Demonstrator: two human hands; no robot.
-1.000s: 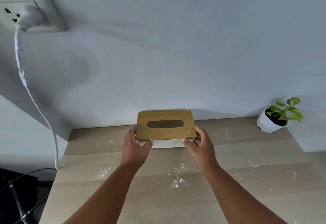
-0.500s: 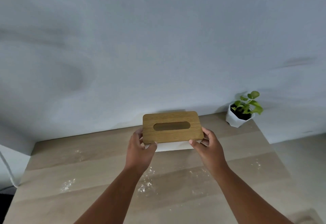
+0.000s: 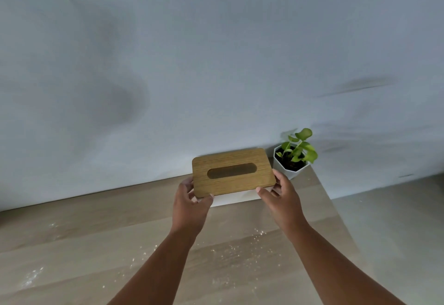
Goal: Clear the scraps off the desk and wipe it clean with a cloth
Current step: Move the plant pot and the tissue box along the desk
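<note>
Both hands grip the tissue box [image 3: 234, 172], one at each short end: left hand [image 3: 189, 200], right hand [image 3: 282, 196], fingers curled round its white base. Over the last second the box has travelled right along the far edge of the tabletop [image 3: 101, 227]; it now sits just beside the plant [image 3: 294, 158] at the far right corner. Whether it rests down or hovers, cannot tell. Scraps [image 3: 236, 249], pale crumbs, lie scattered across the middle and near left. Judgement: moving the box frees the centre for wiping. No cloth in view.

pale grey wall [image 3: 216, 52]; grey floor [image 3: 396, 220]
</note>
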